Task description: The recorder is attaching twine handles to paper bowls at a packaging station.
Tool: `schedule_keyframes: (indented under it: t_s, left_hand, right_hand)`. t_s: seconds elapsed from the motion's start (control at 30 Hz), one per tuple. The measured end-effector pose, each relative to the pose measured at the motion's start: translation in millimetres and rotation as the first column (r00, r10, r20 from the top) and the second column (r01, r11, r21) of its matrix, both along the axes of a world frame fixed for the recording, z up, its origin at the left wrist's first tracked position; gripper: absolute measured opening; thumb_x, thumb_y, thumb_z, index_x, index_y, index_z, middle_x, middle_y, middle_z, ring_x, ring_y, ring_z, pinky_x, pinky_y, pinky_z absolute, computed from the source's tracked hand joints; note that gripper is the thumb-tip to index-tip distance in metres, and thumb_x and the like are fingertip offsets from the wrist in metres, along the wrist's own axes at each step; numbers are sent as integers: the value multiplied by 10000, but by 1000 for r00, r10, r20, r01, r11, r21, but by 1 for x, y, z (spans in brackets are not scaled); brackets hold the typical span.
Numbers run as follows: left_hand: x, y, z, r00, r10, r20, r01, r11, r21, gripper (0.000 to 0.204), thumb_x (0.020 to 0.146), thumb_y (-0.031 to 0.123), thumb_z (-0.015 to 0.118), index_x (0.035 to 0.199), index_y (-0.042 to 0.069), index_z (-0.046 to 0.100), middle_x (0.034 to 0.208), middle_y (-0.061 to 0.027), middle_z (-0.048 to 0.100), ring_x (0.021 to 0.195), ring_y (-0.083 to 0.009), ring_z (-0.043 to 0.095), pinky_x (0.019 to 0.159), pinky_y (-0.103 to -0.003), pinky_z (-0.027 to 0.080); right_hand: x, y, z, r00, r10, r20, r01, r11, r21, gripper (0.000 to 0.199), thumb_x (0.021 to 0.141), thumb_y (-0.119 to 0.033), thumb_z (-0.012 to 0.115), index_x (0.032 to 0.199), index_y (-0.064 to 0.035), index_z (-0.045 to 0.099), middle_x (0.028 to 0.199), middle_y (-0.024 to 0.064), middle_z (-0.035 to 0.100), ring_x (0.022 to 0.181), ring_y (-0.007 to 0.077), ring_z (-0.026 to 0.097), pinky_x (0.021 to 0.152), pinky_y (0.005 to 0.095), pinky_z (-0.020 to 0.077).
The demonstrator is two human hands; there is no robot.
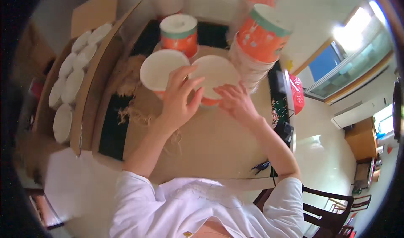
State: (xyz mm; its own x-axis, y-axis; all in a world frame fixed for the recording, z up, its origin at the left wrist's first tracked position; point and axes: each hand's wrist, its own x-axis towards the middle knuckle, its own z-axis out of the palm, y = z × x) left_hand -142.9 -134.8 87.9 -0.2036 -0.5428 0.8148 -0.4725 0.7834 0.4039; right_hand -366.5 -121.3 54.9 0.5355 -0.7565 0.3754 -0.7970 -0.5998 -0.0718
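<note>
Two round paper tubs with white insides and orange outer walls stand side by side before me, mouths up. Over the gap between the left tub (162, 67) and the right tub (214, 72), my left hand (182, 95) reaches with its fingers apart and stretched; I see nothing held in it. My right hand (236, 101) is at the near right rim of the right tub, fingers bent over the edge. Its thumb and the far side of its grip are hard to make out.
A tall nested stack of orange tubs (263, 38) leans at the back right. Another orange tub (179, 34) with a green band stands behind. Left of the table, an open cardboard box (94, 70) holds several white rolls or tubs (72, 86). Fibrous shreds (136, 112), a dark cable (261, 166) and a red basket (296, 93) lie around.
</note>
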Motion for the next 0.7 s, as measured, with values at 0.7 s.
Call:
schedule_keyframes:
  t_s: [0.7]
  left_hand:
    - [59,179,-109,971,-88,-221,236,480,845,126,836,108,621,924,64,541,807,-92,609,739,-278,614,640,-376,501]
  right_hand:
    - [69,152,7,859,-372,351,-6,679,734,130,856,-78,600,934,1,668,830,96,665,760,219,631,706,321,497]
